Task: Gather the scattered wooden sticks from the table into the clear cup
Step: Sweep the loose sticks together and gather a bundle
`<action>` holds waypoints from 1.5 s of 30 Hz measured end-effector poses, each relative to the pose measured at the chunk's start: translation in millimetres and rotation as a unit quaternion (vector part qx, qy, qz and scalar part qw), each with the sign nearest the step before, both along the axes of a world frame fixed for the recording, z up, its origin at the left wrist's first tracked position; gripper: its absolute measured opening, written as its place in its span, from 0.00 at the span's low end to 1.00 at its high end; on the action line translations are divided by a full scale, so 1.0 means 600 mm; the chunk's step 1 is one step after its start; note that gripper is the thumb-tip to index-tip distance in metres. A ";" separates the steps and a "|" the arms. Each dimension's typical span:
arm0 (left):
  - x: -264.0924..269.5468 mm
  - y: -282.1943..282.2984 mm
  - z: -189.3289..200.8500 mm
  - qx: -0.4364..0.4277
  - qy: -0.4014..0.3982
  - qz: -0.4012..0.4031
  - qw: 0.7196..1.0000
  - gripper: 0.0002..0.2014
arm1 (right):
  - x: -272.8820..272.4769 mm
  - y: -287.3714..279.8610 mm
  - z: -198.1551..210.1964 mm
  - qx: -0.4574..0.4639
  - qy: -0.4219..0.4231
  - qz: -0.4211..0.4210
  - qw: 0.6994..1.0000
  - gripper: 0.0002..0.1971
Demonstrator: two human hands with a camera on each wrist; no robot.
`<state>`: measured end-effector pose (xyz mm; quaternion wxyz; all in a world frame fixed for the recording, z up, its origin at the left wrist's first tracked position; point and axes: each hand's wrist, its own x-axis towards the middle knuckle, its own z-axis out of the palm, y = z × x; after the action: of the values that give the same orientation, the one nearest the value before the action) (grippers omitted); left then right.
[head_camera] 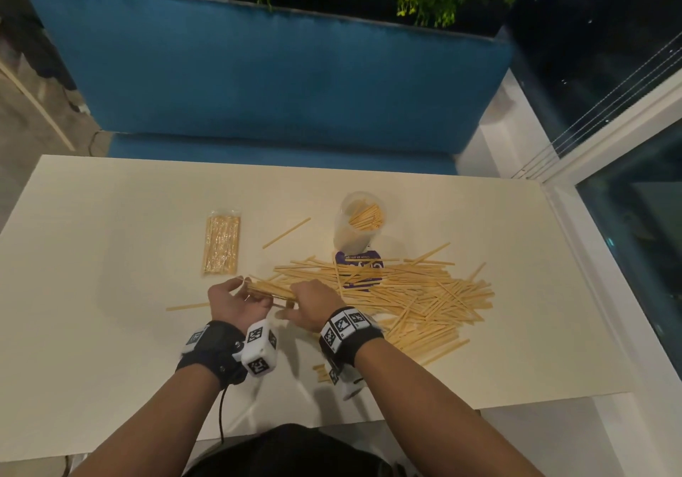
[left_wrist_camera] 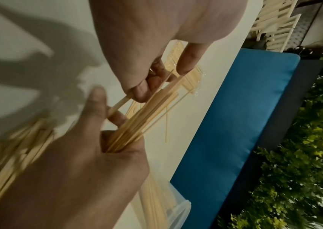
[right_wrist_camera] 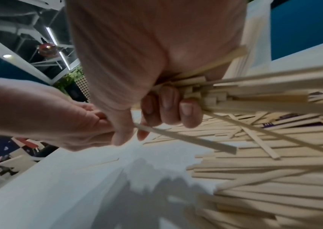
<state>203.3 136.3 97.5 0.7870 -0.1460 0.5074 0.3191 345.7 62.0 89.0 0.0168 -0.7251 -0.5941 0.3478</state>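
Note:
A bundle of thin wooden sticks hangs level just above the white table, held at both ends. My left hand grips its left end, fingers curled round the sticks. My right hand grips the right end, fingers wrapped round the bundle. A big heap of loose sticks covers the table to the right of my hands. The clear cup stands upright behind the heap, with several sticks inside.
A sealed packet of sticks lies left of the cup. Single sticks lie apart. A purple card is half buried under the heap. A blue bench runs behind the table.

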 end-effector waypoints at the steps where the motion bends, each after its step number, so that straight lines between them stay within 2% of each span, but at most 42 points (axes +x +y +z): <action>1: 0.000 0.000 0.002 -0.001 -0.011 0.011 1.000 0.03 | 0.001 0.001 0.001 -0.002 -0.007 -0.005 1.000 0.23; 4: -0.004 0.000 0.006 0.012 -0.003 0.002 1.000 0.10 | 0.005 0.004 0.006 -0.007 -0.040 0.010 0.999 0.21; 7: -0.011 0.008 -0.005 0.058 0.081 -0.078 0.992 0.14 | 0.017 0.005 0.008 0.001 -0.076 0.040 0.996 0.14; 9: -0.015 0.015 -0.014 0.095 0.165 -0.150 0.970 0.12 | 0.023 0.004 0.008 0.007 -0.094 0.049 0.994 0.12; 12: -0.013 0.024 -0.019 0.162 0.255 -0.223 0.927 0.09 | 0.029 0.004 0.002 0.002 -0.106 0.047 0.993 0.16; 16: 0.001 0.034 -0.017 0.227 0.284 -0.281 0.888 0.13 | 0.027 0.006 0.004 -0.011 -0.131 0.079 0.988 0.18; 18: 0.008 0.035 -0.017 0.245 0.295 -0.291 0.876 0.15 | 0.025 0.008 0.010 -0.010 -0.125 0.076 0.989 0.20; 21: 0.014 0.028 -0.024 0.255 0.301 -0.311 0.865 0.19 | 0.022 0.016 0.017 -0.019 -0.104 0.069 0.992 0.17; 26: 0.025 0.005 -0.031 0.248 0.268 -0.333 0.869 0.24 | 0.013 0.022 0.039 0.002 -0.179 0.122 0.976 0.22; 29: 0.023 0.007 -0.031 0.239 0.263 -0.310 0.882 0.24 | 0.013 0.019 0.049 0.003 -0.238 0.155 0.959 0.11; 31: 0.026 0.002 -0.027 0.241 0.254 -0.326 0.878 0.24 | 0.006 0.018 0.051 0.004 -0.217 0.142 0.966 0.09; 33: 0.035 -0.004 -0.024 0.248 0.260 -0.359 0.861 0.24 | -0.003 0.020 0.056 0.007 -0.193 0.132 0.972 0.11; 35: 0.037 -0.004 -0.021 0.251 0.272 -0.363 0.855 0.24 | -0.007 0.019 0.062 0.015 -0.180 0.134 0.974 0.12; 39: 0.034 -0.001 -0.020 0.227 0.261 -0.356 0.868 0.24 | -0.006 0.018 0.059 0.021 -0.173 0.130 0.976 0.11; 42: 0.043 -0.008 -0.010 0.225 0.232 -0.352 0.878 0.22 | -0.013 0.022 0.056 0.047 -0.127 0.111 0.985 0.20; 45: 0.040 -0.005 -0.006 0.235 0.229 -0.339 0.882 0.25 | -0.013 0.020 0.061 0.042 -0.142 0.120 0.982 0.13</action>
<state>227.4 133.3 93.9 0.7199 0.3015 0.6022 0.1678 337.9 74.3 125.5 -0.0796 -0.6896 -0.6868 0.2154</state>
